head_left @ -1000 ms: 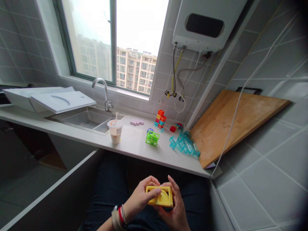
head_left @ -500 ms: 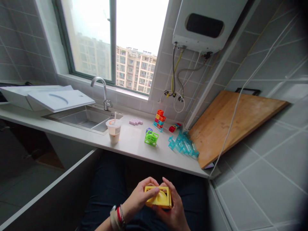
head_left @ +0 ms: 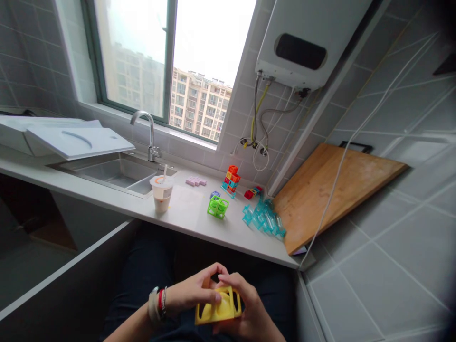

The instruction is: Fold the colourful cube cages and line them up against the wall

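A yellow plastic block frame [head_left: 217, 308] with cut-out openings sits low in the view above my lap, held between both hands. My left hand [head_left: 192, 290] grips its upper left side, thumb pressed on its face. My right hand [head_left: 249, 313] wraps around it from the right and below. On the white countertop [head_left: 185, 213] beyond lie a green open-frame block [head_left: 217, 207], a pile of clear turquoise pieces [head_left: 262, 218], a stacked red, orange and blue block tower [head_left: 231, 179], a small red piece [head_left: 251, 193] and pale pink pieces [head_left: 195, 181].
A plastic cup [head_left: 161, 194] with a straw stands near the counter's front edge beside the steel sink [head_left: 110, 172] and tap [head_left: 149, 133]. A white box lid [head_left: 71, 140] rests left of the sink. A wooden board [head_left: 331, 185] leans in the right corner under a wall water heater [head_left: 302, 42].
The yellow frame has been turned and tilted in my hands, its face now angled toward the lower left. Both hands shifted slightly left and down; the camera view swung a little.
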The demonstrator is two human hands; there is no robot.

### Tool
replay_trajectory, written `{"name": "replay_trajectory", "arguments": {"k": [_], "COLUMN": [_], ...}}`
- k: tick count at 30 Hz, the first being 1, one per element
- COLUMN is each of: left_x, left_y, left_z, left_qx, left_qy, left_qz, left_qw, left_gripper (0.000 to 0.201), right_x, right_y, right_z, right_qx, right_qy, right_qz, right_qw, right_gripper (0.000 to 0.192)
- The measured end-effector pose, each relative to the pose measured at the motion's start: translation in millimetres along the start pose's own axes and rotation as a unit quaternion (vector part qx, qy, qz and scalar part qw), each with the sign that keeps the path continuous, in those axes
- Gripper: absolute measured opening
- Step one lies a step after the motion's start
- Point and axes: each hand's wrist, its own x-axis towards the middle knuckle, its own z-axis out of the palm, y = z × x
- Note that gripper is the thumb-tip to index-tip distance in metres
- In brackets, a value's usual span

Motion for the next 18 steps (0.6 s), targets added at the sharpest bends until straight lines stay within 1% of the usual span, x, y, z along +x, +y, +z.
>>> {"name": "replay_trajectory", "arguments": {"k": [2,4,5,7,9,10,11,14,16,18], "left_x": [6,16,22,35,48,54,60,78,88,95], "left_y": [7,15,21,35,50,57,63,76,76,70], "left_z": [-8.7,-23.5,-33.1,-56.3,-82.4,-96.0,-109.6,-149.3,-174.1,-195.7], "left_qx": [0.014,0.015,0.017,0.042,0.066,0.052,0.043,0.07,0.091,0.092], "left_qy": [0.018,0.069,0.113,0.213,0.316,0.347,0.368,0.415,0.454,0.479], "left_qz": [0.029,0.07,0.099,0.144,0.177,0.208,0.228,0.269,0.267,0.239], "left_qw": [0.999,0.995,0.989,0.966,0.93,0.913,0.9,0.867,0.845,0.84], "left_gripper": [0.06,0.058,0.054,0.047,0.045,0.046,0.047,0.047,0.045,0.042], "right_x": [13,28,36,54,76,89,102,146,181,220], "right_y": [0,4,8,18,31,38,46,77,103,133], "right_z": [-14,-32,-42,-63,-82,-90,-97,-113,-122,-129], "right_qx": [-0.035,-0.074,-0.094,-0.122,-0.139,-0.148,-0.159,-0.194,-0.21,-0.225], "right_qy": [-0.02,0.006,0.029,0.072,0.095,0.097,0.102,0.098,0.091,0.096], "right_qz": [0.005,0.012,0.017,0.025,0.03,0.035,0.039,0.069,0.1,0.142], "right_qw": [0.999,0.997,0.995,0.99,0.985,0.984,0.981,0.974,0.968,0.959], "right_gripper": [0.083,0.077,0.072,0.059,0.047,0.043,0.039,0.035,0.036,0.039]}}
